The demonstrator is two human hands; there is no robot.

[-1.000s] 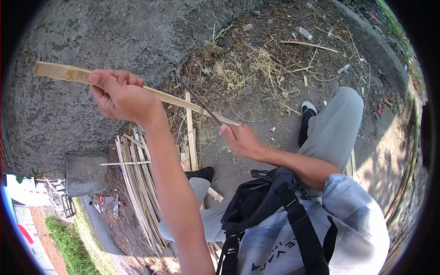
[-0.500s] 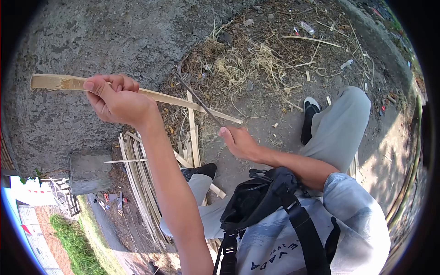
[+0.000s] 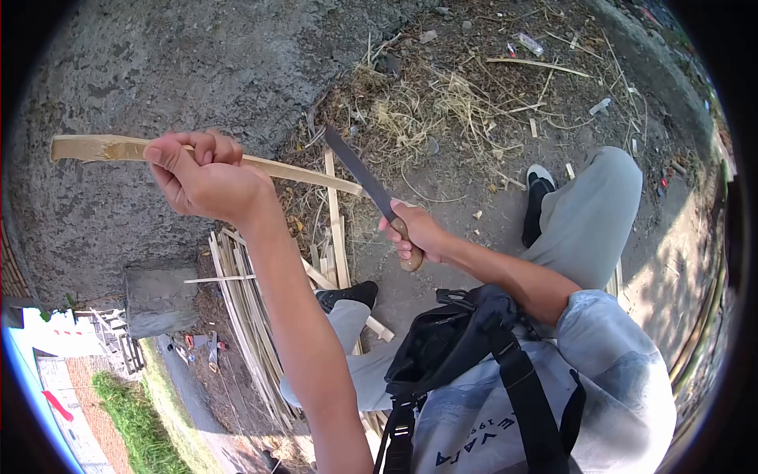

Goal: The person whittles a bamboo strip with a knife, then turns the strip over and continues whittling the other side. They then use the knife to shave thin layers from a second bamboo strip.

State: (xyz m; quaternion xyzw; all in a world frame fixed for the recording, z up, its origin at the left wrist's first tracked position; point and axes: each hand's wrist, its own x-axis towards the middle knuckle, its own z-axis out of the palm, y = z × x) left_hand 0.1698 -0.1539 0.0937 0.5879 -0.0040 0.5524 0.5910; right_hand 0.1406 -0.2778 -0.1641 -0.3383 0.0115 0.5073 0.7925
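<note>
So I'm on the head cam here, and my left hand (image 3: pixel 209 174) is clenched around a long pale wooden strip (image 3: pixel 99 148), thumb pressed along it. The wider end pokes out past the thumb side with a rough, chewed-up patch near the fist, and the narrower end slants down toward the other hand. My right hand (image 3: pixel 414 231) has its fingers wrapped round the brown handle (image 3: pixel 407 249) of a big knife (image 3: pixel 355 164), dark blade angled up and away. The strip's narrow end is right by the blade, but honestly I can't tell if they touch.

Both hands are up above the ground, between the concrete (image 3: pixel 189 71) and my knees. Below my left forearm there's a bundle of long strips (image 3: pixel 245 316) lying beside a grey block (image 3: pixel 162 300). Beyond the knife it's a mess of curly shavings (image 3: pixel 403 122), with a clear plastic bottle (image 3: pixel 530 44) further out. Black bag (image 3: pixel 442 340) is sitting against my shirt (image 3: pixel 624 379).
</note>
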